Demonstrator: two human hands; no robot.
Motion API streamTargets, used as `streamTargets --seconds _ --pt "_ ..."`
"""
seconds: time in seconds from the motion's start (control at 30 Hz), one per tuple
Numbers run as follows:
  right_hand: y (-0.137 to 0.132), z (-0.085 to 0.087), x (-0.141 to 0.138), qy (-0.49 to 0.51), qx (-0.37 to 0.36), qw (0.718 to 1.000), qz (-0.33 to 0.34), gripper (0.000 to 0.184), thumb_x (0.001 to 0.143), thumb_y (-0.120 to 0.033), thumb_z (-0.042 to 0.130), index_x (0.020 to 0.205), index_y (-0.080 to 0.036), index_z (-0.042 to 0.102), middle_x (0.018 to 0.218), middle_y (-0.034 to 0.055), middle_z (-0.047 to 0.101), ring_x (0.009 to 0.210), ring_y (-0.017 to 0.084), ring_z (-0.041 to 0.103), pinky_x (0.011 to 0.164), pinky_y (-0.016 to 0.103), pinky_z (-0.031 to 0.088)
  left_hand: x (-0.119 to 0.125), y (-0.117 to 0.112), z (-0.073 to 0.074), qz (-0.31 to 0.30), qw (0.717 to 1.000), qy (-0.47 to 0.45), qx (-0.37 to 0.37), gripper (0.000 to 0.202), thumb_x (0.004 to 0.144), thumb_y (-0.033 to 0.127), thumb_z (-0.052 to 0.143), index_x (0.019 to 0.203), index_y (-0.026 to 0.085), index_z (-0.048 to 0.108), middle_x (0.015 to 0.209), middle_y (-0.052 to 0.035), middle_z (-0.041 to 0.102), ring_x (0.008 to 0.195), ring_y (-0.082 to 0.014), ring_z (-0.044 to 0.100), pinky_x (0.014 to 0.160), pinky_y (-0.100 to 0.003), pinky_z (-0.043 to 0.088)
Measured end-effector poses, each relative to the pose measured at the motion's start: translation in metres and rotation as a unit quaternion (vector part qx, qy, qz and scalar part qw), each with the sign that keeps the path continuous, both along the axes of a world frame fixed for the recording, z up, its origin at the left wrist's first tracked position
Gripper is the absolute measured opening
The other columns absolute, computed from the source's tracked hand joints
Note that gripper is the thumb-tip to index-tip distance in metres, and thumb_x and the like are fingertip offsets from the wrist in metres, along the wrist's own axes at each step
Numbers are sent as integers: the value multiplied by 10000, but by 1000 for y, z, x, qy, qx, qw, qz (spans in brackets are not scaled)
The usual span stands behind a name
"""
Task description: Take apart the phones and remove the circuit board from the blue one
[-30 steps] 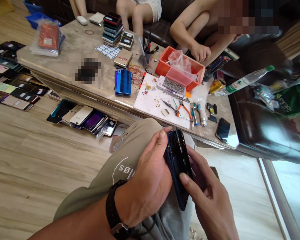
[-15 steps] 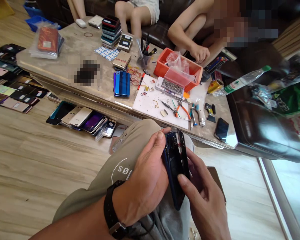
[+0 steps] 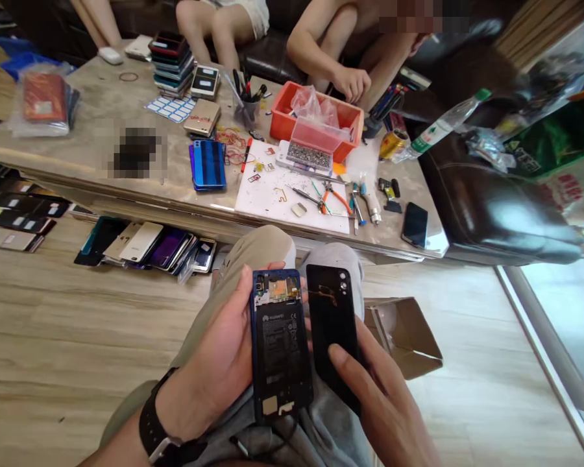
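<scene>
My left hand [image 3: 221, 360] cradles a blue-framed phone body [image 3: 279, 344] with its back off, so the battery and inner parts face up. My right hand [image 3: 384, 402] holds the separated black back cover [image 3: 331, 331] beside it, thumb pressed on its lower face. Both pieces lie side by side over my lap, above my grey trousers [image 3: 257, 250]. A black watch sits on my left wrist.
A low table [image 3: 78, 152] ahead carries a white work mat [image 3: 292, 198] with pliers and tweezers, an orange tray [image 3: 316, 120], a blue phone [image 3: 208, 165], stacked phones, a bottle. Phones lie in rows on the wooden floor. Other people sit on a dark sofa behind. A cardboard box [image 3: 403, 334] sits by my knee.
The back cover has come away from the phone body; my right hand swung it open to the right, and the phone now lies flat showing its insides. The view shifted right.
</scene>
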State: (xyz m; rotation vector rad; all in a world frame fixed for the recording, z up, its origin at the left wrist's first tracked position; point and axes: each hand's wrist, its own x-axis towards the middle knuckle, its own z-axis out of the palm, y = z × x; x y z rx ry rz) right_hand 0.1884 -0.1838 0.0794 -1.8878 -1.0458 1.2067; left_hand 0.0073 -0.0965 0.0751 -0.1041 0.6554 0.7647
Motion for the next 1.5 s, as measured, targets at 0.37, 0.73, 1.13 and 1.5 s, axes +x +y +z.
streamTargets --seconds 0.37,0.73,1.13,1.5 --pt "-9 -4 -19 108 -48 993 -21 588 902 -700 642 1349 -330 737 1388 32 731 1365 333 611 1170 440 483 -24 -8 -4 -10 998 46 -31 489 1071 522 381 1322 196 646 1143 -165 803 854 -273 814 825 -467 663" --pt "-12 -34 -27 251 -24 967 23 443 950 -392 668 1380 -287 676 1373 70 729 1252 291 671 1122 449 501 -43 -29 -15 -55 998 4 18 442 945 543 663 1281 256 682 1232 -174 789 945 -338 816 883 -503 640" --pt "-3 -43 -48 274 -20 961 31 359 935 -269 610 1291 -237 641 1315 61 739 1219 255 678 1076 397 516 -47 -41 -18 -10 986 126 105 282 1054 287 529 1155 149 753 1296 -159 769 1244 -292 706 1084 -415 544" --pt "7 -55 -49 252 -52 966 26 500 870 -221 623 1369 -222 587 1188 64 786 1085 245 738 990 411 575 -58 -60 -25 -73 983 144 85 315 1054 362 549 1281 233 725 1284 -70 769 1139 -199 721 999 -293 544"
